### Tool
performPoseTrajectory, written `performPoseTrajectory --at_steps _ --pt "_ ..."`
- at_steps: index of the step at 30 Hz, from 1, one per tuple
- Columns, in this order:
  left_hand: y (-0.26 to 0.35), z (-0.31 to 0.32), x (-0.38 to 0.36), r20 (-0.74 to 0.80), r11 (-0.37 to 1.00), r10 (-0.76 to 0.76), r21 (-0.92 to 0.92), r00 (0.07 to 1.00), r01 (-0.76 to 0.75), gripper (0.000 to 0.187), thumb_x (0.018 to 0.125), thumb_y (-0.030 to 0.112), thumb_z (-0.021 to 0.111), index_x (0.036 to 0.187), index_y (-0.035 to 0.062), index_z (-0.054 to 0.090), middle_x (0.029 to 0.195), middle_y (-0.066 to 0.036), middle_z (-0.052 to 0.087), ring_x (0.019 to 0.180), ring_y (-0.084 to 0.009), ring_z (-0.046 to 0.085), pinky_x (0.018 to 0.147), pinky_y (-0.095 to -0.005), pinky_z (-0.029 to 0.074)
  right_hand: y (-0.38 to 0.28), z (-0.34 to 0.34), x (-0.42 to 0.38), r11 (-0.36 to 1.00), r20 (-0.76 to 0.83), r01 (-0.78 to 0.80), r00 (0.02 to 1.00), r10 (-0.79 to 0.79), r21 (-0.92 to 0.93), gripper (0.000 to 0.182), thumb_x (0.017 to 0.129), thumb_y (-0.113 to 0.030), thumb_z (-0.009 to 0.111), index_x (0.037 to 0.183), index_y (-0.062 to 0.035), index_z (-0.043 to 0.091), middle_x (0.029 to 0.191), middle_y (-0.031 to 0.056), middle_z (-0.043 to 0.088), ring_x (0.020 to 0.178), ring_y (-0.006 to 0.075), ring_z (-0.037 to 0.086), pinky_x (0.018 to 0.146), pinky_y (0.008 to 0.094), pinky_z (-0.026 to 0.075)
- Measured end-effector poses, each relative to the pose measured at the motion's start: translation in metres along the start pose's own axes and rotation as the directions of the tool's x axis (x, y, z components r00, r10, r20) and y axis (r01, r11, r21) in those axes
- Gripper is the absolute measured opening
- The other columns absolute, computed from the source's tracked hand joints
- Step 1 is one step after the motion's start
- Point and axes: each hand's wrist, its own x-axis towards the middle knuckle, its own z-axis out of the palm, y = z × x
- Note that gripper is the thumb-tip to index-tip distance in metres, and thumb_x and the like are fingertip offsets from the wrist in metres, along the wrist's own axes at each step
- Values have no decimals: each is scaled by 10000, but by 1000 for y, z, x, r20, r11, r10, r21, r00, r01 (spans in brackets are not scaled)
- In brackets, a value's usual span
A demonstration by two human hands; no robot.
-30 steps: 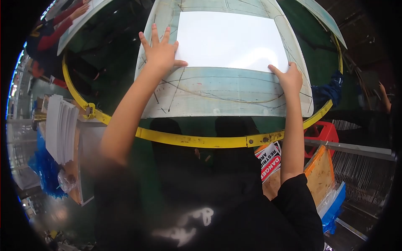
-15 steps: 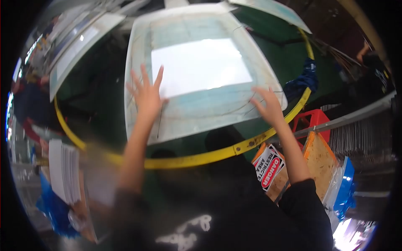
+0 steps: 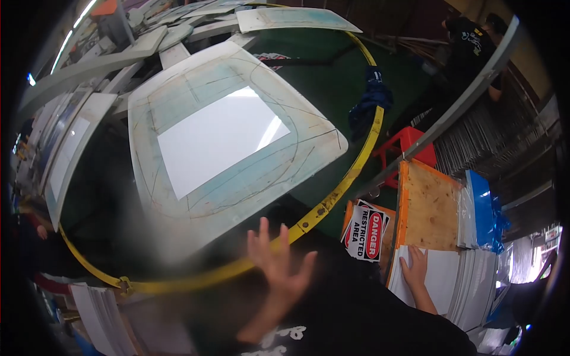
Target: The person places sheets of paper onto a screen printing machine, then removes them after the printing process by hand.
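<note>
A white sheet [image 3: 222, 139] lies flat on a worn, pale blue-green platen [image 3: 196, 80] marked with pen lines. Below the platen's near edge, my left hand [image 3: 278, 261] is raised with its fingers spread and nothing in it, close to the yellow rail [image 3: 303, 228]. At the lower right, my right hand [image 3: 415, 270] rests on top of a stack of white sheets [image 3: 439, 273], its fingers extended and slightly apart. Red, black and white printed signs [image 3: 366, 231] lie just left of that stack.
Beyond the sign pile are a wooden board [image 3: 430, 202] with an orange edge and a red stool [image 3: 409, 145]. Other platens [image 3: 297, 19] surround the machine. A person in black [image 3: 472, 47] is at the upper right. Another white stack [image 3: 98, 314] stands at lower left.
Both hands have left the platen area; the right has moved to the white stack, the left toward the rail. The view has shifted right, and the platen appears rotated and farther left.
</note>
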Motion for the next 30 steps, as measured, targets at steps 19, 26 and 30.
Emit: performPoseTrajectory --at_steps 19,26,30 --pt "21 18 0 156 989 45 -148 987 -22 664 757 236 702 1303 11 398 1353 -180 393 1242 -404 309 1019 -477 233 22 -25 32 979 -346 35 937 38 202 233 864 -198 557 728 -9 561 710 116 572 703 272 534 980 449 316" --pt "21 35 -18 437 756 -84 -557 896 343 591 796 216 668 1299 35 416 1199 -111 546 1132 -279 474 1001 -473 306 32 -72 67 971 -189 -115 970 155 208 488 925 -265 498 537 20 421 476 151 336 427 261 311 531 387 289" --pt "13 57 -21 638 879 63 -400 768 260 571 813 264 657 1303 82 428 1133 -72 589 1077 -247 526 1011 -499 297 -50 -157 116 984 -305 -64 945 114 169 472 925 -253 503 551 27 437 471 137 324 403 211 302 487 381 266"
